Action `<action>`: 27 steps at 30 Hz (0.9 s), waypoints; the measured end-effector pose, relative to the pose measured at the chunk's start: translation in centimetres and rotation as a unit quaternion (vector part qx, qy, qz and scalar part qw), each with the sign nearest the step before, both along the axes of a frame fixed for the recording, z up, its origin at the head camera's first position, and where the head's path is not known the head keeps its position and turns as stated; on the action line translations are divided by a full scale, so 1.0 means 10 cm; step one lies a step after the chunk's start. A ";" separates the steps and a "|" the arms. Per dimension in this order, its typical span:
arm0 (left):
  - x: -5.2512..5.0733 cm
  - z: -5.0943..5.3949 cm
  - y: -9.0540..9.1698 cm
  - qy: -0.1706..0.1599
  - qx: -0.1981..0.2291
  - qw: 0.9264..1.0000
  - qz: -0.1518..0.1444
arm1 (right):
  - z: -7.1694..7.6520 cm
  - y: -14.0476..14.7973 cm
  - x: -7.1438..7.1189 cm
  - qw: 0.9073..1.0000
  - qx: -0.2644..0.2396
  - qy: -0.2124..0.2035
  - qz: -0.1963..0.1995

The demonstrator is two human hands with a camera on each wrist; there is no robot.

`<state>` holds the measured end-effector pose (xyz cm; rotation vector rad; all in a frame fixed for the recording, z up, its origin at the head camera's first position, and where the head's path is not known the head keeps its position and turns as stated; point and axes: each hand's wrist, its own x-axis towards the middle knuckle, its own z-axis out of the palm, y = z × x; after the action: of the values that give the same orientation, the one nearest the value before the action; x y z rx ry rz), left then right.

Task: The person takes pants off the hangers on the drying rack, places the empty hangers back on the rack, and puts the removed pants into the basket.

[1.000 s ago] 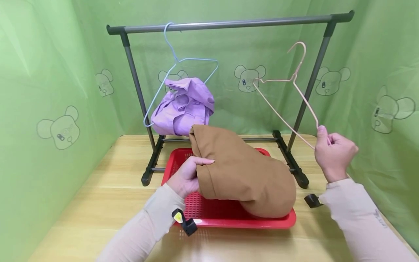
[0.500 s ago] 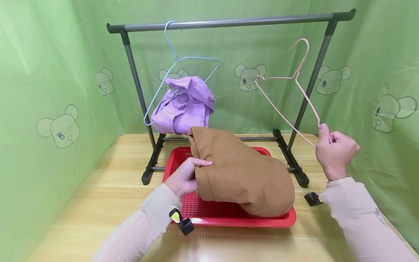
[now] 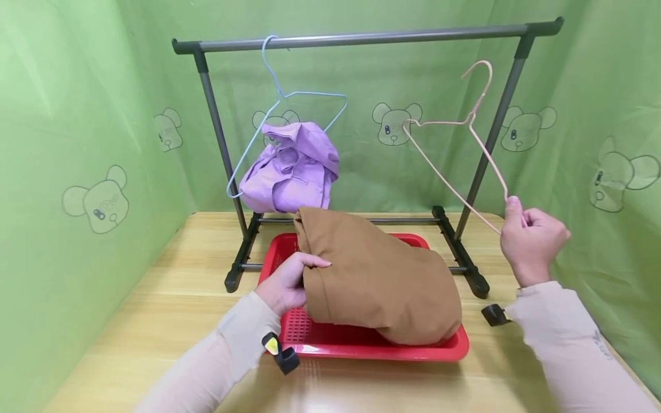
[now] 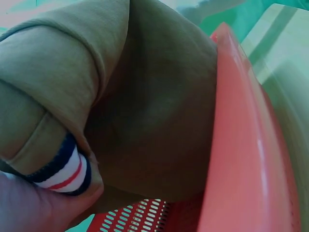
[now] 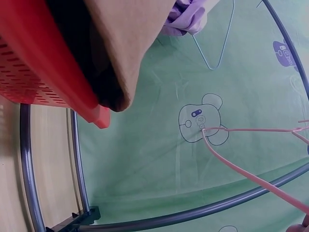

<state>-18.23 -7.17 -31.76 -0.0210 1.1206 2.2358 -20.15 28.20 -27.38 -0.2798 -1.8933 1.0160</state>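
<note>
The pale left sleeve (image 3: 214, 358), at seven o'clock, bears a black camera (image 3: 286, 361) with a yellow patch (image 3: 271, 345); the right sleeve (image 3: 565, 341), at four, has grey markings (image 3: 601, 344) and a second camera (image 3: 496, 315).

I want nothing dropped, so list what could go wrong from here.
The left hand holds the brown cloth near one end only, so it could slip into the red basket below. The pink hanger, held tilted in the right hand, might catch on the rack. The purple garment, bunched on the blue hanger, could slide off if knocked.
</note>
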 end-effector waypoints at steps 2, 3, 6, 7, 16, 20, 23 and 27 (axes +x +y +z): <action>0.00 -0.01 -0.01 -0.003 -0.006 1.000 0.003 | 0.01 -0.01 0.01 1.000 0.001 0.000 0.000; 0.00 -0.01 -0.01 -0.004 -0.009 1.000 0.005 | 0.00 0.00 0.00 1.000 0.003 0.000 -0.002; 0.00 -0.02 -0.03 -0.006 -0.017 1.000 0.007 | -0.07 0.08 -0.07 1.000 0.005 -0.004 -0.004; 0.00 -0.02 -0.03 -0.006 -0.020 1.000 0.008 | -0.10 0.11 -0.10 1.000 0.005 -0.005 -0.006; -0.01 -0.06 -0.06 -0.013 -0.039 0.999 0.017 | -0.24 0.26 -0.20 1.000 0.008 -0.005 -0.002; -0.01 -0.07 -0.07 -0.014 -0.044 0.999 0.012 | -0.24 0.24 -0.19 1.000 0.008 -0.001 0.001; -0.01 -0.07 -0.08 -0.016 -0.049 0.999 0.003 | -0.24 0.24 -0.19 1.000 0.011 0.006 0.000; -0.02 -0.06 -0.09 -0.015 -0.076 0.997 -0.003 | -0.25 0.25 -0.20 1.000 0.008 0.007 0.000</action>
<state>-18.43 -8.12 -32.38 -0.1146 1.2699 2.1322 -22.13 30.66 -29.84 -0.2622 -1.8893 0.9995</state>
